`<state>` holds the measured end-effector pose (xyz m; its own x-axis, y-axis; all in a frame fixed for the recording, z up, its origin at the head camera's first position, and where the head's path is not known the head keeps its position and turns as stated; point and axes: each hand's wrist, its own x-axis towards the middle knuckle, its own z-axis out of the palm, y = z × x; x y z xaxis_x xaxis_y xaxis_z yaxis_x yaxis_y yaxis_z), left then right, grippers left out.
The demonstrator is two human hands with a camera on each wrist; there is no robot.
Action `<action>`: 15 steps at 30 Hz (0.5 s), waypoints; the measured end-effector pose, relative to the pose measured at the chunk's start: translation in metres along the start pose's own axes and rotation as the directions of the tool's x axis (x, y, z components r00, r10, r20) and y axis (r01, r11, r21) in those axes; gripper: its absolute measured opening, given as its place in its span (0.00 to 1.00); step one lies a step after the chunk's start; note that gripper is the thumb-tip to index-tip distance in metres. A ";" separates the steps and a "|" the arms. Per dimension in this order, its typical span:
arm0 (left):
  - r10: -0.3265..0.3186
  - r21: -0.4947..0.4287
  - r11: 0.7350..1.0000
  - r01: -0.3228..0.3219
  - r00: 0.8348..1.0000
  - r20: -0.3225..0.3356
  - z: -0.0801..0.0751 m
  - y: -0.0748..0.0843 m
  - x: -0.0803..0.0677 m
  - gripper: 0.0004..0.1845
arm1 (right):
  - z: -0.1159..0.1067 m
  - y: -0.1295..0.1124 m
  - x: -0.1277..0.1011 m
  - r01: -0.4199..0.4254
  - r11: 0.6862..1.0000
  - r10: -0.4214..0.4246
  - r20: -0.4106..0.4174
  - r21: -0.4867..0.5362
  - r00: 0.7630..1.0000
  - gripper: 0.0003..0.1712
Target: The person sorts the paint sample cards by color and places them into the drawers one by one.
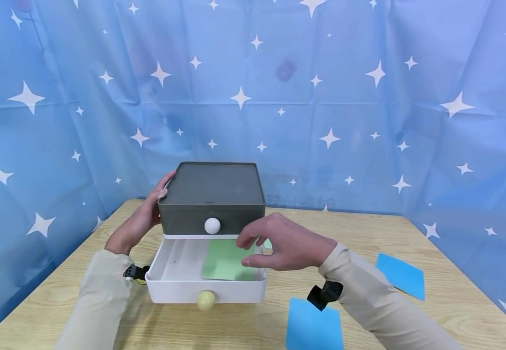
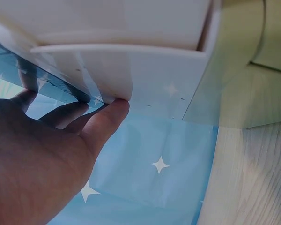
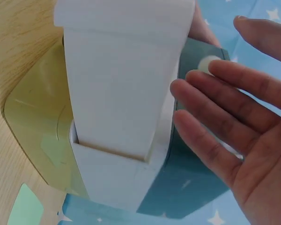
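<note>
A small stacked drawer box has a grey top tier (image 1: 213,182) with a white knob (image 1: 212,225). Below it the white drawer (image 1: 206,292) is pulled out, a pale yellow-green knob (image 1: 206,300) at its front. On the drawer's floor, toward the right, lies a light green card (image 1: 222,257). My left hand (image 1: 145,214) rests against the box's left side, and its fingertips touch the grey and white walls in the left wrist view. Over the drawer's right side hovers my right hand (image 1: 281,243), fingers loosely bent and palm bare in the right wrist view.
Two blue cards (image 1: 314,323) lie on the wooden table (image 1: 191,333) to the right, one near the front and one farther back. Another green card (image 3: 25,206) lies beside the box. A blue star-patterned curtain (image 1: 279,97) hangs behind the table.
</note>
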<state>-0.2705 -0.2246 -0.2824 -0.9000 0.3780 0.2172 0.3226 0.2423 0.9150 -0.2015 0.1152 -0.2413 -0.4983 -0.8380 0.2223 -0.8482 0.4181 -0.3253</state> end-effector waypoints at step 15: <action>0.001 -0.006 1.000 -0.001 1.000 0.004 -0.001 -0.001 0.001 0.33 | -0.024 0.051 -0.023 -0.053 0.913 0.187 -0.301 0.404 0.935 0.08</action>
<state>-0.2719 -0.2253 -0.2825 -0.8983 0.3822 0.2169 0.3221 0.2368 0.9166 -0.2378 0.1641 -0.2405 -0.6787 -0.6001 0.4235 -0.6759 0.2847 -0.6798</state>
